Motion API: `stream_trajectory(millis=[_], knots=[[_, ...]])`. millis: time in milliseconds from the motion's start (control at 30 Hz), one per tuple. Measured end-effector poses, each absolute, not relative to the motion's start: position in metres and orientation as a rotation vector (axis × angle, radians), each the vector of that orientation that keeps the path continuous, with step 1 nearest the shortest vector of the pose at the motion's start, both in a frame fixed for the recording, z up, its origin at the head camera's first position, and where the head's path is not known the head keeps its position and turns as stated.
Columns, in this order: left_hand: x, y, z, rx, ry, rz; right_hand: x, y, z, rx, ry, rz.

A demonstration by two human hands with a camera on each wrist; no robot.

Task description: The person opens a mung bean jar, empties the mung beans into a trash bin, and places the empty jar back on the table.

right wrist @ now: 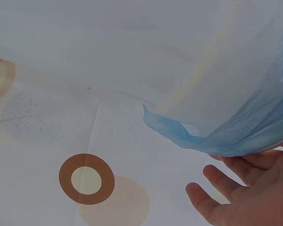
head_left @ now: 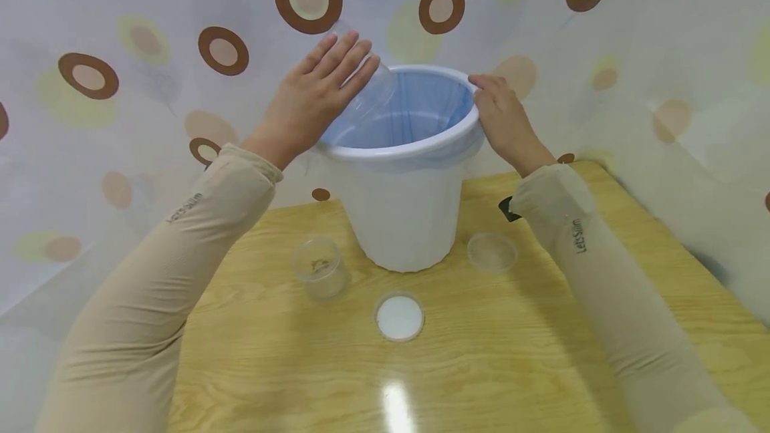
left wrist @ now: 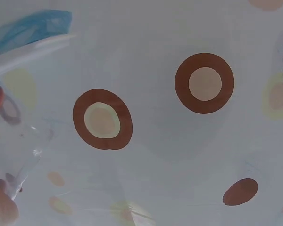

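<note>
A white trash can [head_left: 403, 219] with a blue bag liner [head_left: 427, 102] folded over its rim stands on the table. My left hand [head_left: 315, 99] holds a clear plastic container [head_left: 375, 95] tilted over the can's left side. In the left wrist view, fingertips and thumb lie around that container [left wrist: 26, 150]; whether anything is inside, I cannot tell. On the opposite side, my right hand [head_left: 508, 119] grips the can's rim. The right wrist view shows that hand's fingers [right wrist: 221, 181] against the liner's folded edge [right wrist: 198, 143].
A clear cup [head_left: 325, 279] with brown bits in it stands left of the can's base. In front is a small round lid or dish [head_left: 400, 317], white inside. A clear lid [head_left: 492, 252] lies to the right, near a black object [head_left: 508, 210]. Patterned sheeting [head_left: 601, 72] hangs behind.
</note>
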State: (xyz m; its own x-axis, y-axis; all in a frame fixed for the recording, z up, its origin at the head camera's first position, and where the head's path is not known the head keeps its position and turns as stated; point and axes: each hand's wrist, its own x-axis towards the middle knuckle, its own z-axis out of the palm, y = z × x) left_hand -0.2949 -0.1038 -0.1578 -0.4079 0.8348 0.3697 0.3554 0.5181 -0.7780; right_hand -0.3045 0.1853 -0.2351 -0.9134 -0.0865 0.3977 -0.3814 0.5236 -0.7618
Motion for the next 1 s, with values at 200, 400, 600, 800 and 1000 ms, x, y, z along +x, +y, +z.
stream_trajectory(millis=[200, 400, 600, 800, 1000], knots=[[-0.293, -0.107, -0.16, -0.961, -2.03, 0.648, -0.304, 0.184, -0.235, 0.39, -2.463, 1.347], [-0.295, -0.109, -0.167, -0.955, -2.028, 0.501, -0.302, 0.186, -0.238, 0.393, -2.475, 1.33], [-0.293, -0.111, -0.165, -0.875, -2.022, 0.415, -0.302, 0.188, -0.233, 0.414, -2.452, 1.34], [-0.29, -0.111, -0.169, -0.84, -2.038, 0.321, -0.301, 0.191, -0.241, 0.38, -2.408, 1.412], [-0.287, -0.114, -0.169, -0.772, -2.023, 0.238, -0.294, 0.19, -0.248, 0.354, -2.361, 1.461]])
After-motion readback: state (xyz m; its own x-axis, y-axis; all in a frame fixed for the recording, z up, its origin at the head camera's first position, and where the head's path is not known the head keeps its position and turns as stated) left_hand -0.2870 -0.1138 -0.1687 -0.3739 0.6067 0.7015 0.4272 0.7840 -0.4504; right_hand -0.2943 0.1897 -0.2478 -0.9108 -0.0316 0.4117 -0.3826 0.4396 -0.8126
